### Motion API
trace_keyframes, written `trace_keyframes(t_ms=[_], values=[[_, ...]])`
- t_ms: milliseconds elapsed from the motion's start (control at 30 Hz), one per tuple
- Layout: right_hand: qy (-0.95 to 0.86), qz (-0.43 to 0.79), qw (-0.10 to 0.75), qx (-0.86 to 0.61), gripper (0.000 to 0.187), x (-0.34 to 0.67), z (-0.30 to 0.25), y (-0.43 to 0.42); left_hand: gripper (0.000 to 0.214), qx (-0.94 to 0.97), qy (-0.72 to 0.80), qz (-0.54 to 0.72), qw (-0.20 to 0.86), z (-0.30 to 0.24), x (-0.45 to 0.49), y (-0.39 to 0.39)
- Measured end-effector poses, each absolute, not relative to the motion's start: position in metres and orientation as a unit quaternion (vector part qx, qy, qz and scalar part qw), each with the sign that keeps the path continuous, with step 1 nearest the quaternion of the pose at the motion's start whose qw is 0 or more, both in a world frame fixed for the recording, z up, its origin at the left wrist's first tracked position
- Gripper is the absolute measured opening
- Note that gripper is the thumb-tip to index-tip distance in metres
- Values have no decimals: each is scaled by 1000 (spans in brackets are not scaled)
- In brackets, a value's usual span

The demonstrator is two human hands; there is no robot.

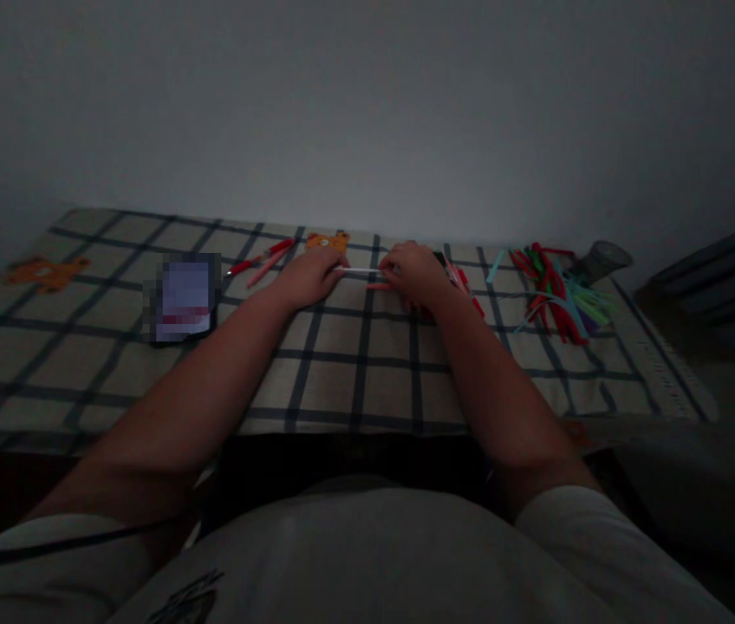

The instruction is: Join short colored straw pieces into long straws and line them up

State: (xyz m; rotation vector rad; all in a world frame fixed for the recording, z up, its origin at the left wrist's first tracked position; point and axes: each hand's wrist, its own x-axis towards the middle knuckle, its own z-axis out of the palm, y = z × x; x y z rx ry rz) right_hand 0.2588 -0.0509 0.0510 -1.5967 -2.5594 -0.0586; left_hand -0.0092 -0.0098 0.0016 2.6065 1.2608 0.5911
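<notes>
no text I can actually read tbh, screen (185, 295) at the left of the worktop (321, 368) all pixelated, dark print (189, 598) on the near shirt (374, 555), toward the left, way too dim to make out

Before you, the checked tablecloth (329, 364) looks like matt woven cloth; the thin white stick (362, 269) seems smooth; the far wall (367, 113) is matt.
</notes>
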Motion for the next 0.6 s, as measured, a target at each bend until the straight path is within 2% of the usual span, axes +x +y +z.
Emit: trace_keyframes(t_ms=[233, 600], values=[[-845, -5, 63, -532, 36, 255, 51, -52, 44, 894, 385, 209, 97, 1, -10, -10], [-846, -19, 42, -532, 41, 258, 54, -53, 42, 883, 405, 216, 99, 2, -10, -10]])
